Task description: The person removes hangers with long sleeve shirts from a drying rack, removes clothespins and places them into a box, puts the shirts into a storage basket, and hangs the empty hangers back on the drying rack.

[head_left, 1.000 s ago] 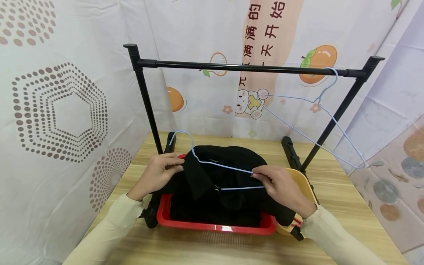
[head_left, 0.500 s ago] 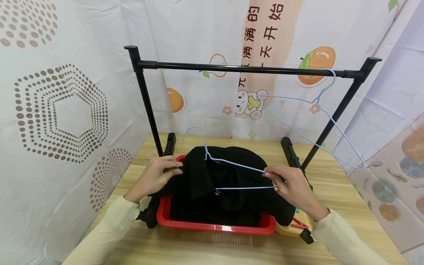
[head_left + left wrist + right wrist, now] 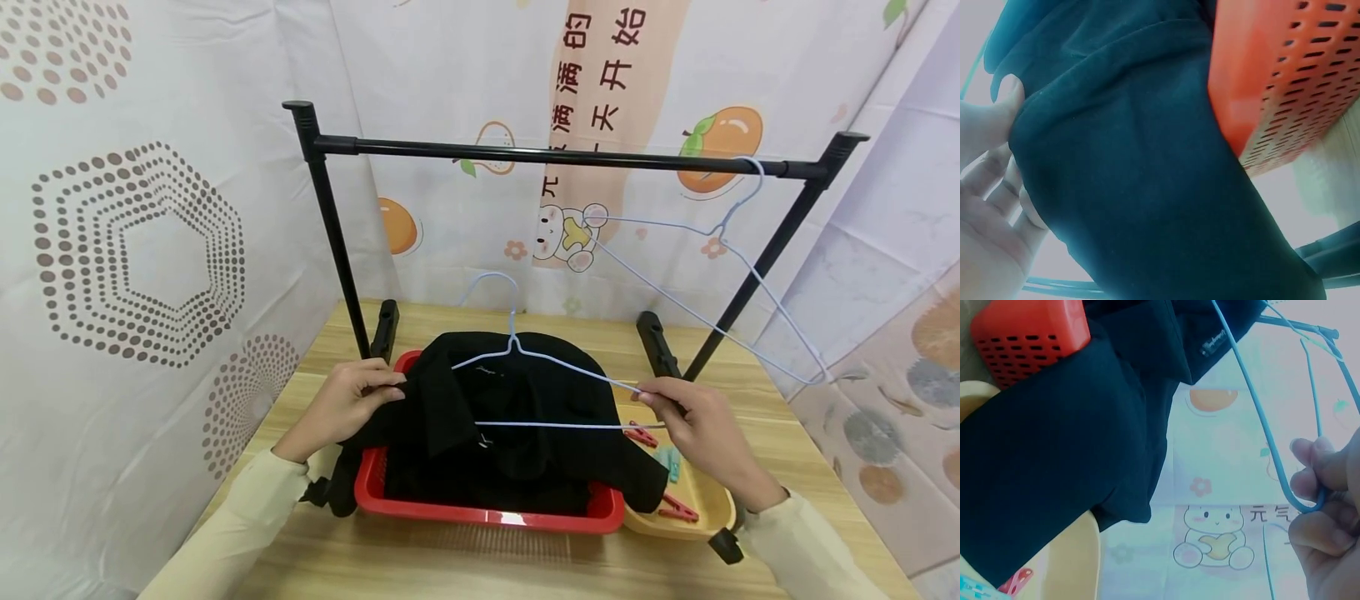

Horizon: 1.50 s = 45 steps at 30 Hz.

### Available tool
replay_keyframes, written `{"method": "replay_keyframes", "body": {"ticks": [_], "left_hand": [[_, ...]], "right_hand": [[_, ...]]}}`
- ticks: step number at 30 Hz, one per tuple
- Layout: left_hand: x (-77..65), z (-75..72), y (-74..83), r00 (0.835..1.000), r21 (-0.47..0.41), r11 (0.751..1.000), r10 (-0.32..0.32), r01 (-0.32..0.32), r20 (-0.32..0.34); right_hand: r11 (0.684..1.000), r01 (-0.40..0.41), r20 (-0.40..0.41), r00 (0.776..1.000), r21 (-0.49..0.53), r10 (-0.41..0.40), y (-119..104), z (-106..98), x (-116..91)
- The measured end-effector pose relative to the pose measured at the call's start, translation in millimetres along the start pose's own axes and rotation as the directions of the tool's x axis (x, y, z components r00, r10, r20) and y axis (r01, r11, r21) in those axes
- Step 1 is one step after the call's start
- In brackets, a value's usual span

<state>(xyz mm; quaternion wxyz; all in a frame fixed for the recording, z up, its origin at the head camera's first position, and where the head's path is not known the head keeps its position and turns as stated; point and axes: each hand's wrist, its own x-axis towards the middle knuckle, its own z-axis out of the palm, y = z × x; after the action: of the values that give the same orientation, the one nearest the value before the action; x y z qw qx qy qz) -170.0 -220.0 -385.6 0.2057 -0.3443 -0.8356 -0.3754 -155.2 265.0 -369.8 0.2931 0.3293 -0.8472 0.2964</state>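
A black collared shirt (image 3: 581,454) lies over a red basket (image 3: 487,517). My left hand (image 3: 341,407) pinches the shirt near its left shoulder; in the left wrist view the thumb lies on top of the black cloth (image 3: 1129,156), fingers beneath. My right hand (image 3: 693,425) grips the right end of a light blue wire hanger (image 3: 513,343). The hanger's left end is hidden inside the shirt, past the collar, while its hook stands up above the neck opening. In the right wrist view, fingers curl round the hanger's bent corner (image 3: 1302,505).
Behind the basket stands a black clothes rack (image 3: 555,155), with a second blue hanger (image 3: 722,227) hooked at its right. A yellow basin (image 3: 716,504) holding red clothespins (image 3: 678,508) and teal ones (image 3: 669,461) sits to the right on the wooden table (image 3: 315,550).
My right hand has moved right with the hanger, drawing its hook from beyond the left collar to over the neck opening. The left hand has shifted slightly left and down, still pinching the shirt.
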Motion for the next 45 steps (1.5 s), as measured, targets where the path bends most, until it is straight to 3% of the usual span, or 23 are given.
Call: {"method": "replay_keyframes", "body": {"ticks": [5, 19, 24, 29, 34, 39, 45], "left_hand": [[1.5, -2.1, -3.0, 1.0, 0.009, 1.0, 0.003, -0.003, -0.008], [-12.7, 4.7, -14.1, 0.999, 0.021, 0.999, -0.038, 0.038, 0.021], [-17.3, 2.4, -18.2, 0.994, 0.094, 0.994, -0.061, 0.053, 0.087], [-25.6, 1.7, -22.6, 0.977, 0.203, 0.977, -0.106, 0.067, 0.187], [-27.4, 2.3, -23.9, 0.955, 0.236, 0.967, -0.154, 0.093, 0.254], [-27.8, 2.5, -23.5, 0.938, 0.235, 0.959, -0.219, 0.157, 0.268], [-30.9, -1.1, -25.3, 0.915, 0.257, 0.932, -0.319, 0.256, 0.248]], "right_hand": [[0.999, -0.021, -0.016, 1.0, -0.026, 0.021, 5.6, -8.5, -0.8], [0.999, -0.032, -0.024, 0.999, -0.023, 0.031, 17.6, -16.2, -17.2], [0.997, -0.056, -0.014, 0.998, -0.045, 0.055, 21.6, -22.6, -20.7], [0.994, -0.083, -0.003, 0.997, -0.076, 0.083, 27.5, -26.3, -27.1], [0.992, -0.087, -0.015, 0.996, -0.088, 0.086, 29.8, -28.0, -28.3], [0.991, -0.104, -0.013, 0.995, -0.08, 0.103, 28.1, -27.6, -29.0], [0.987, -0.139, -0.012, 0.99, -0.085, 0.139, 27.4, -26.6, -32.0]]}}
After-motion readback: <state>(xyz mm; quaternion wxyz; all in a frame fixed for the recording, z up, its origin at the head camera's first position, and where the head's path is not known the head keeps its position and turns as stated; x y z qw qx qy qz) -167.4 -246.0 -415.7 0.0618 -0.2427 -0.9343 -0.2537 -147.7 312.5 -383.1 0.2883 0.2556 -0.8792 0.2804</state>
